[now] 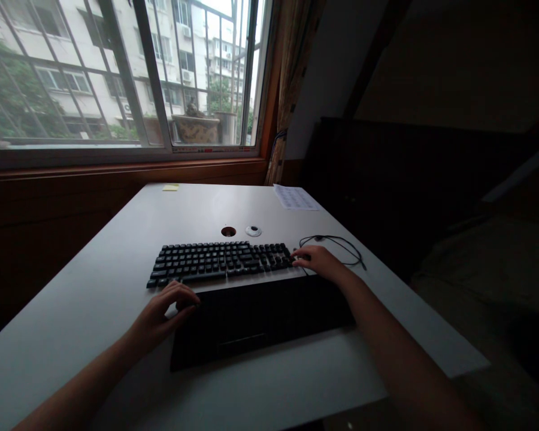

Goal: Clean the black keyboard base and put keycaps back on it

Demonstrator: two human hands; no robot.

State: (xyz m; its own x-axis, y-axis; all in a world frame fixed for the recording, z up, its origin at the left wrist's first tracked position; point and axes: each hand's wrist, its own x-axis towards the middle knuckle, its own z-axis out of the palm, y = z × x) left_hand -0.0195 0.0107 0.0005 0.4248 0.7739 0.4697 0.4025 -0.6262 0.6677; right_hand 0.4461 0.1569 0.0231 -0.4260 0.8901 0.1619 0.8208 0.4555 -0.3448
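Note:
A black keyboard (206,260) lies across the white desk, its right part showing a few spots that look different from the rest of the keys. In front of it lies a flat black panel (265,317), a little tilted to the right. My left hand (173,302) is at the panel's upper left corner, thumb and fingers closed together at a small dark spot I cannot make out. At the keyboard's right end, the fingertips of my right hand (317,260) are drawn together over the last keys; what is between them is hidden.
A thin black cable (345,242) lies looped right of the keyboard. Behind it are a round desk hole (229,231) and a white ring-shaped cover (254,230). Printed paper (296,197) and a yellow sticky note (170,187) lie at the far edge, below a barred window (197,78).

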